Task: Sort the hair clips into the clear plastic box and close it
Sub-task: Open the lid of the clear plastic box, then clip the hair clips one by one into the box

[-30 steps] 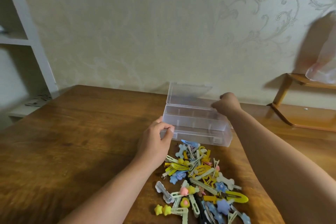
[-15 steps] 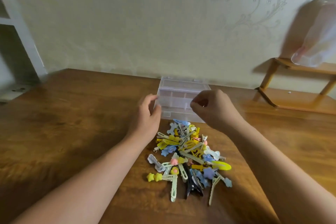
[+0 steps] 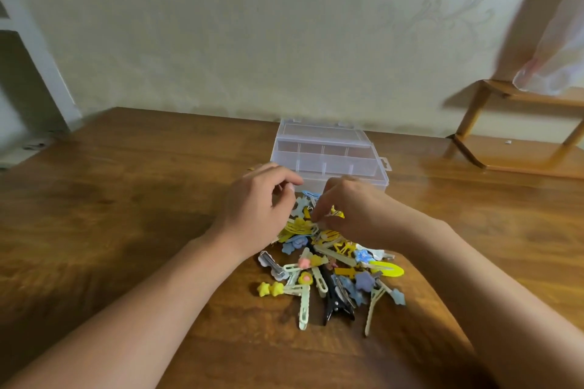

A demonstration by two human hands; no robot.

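Picking one clip cleanly matters: my right hand (image 3: 354, 215) pinches into the hair clips (image 3: 328, 259) at frame centre, left hand (image 3: 256, 215) loosely curled, empty; clear plastic box (image 3: 328, 155) open just above.

Home room, patterned wallpaper (image 3: 284, 25), wooden table (image 3: 126, 215), small wooden shelf (image 3: 521, 148), white shelving (image 3: 41, 66)
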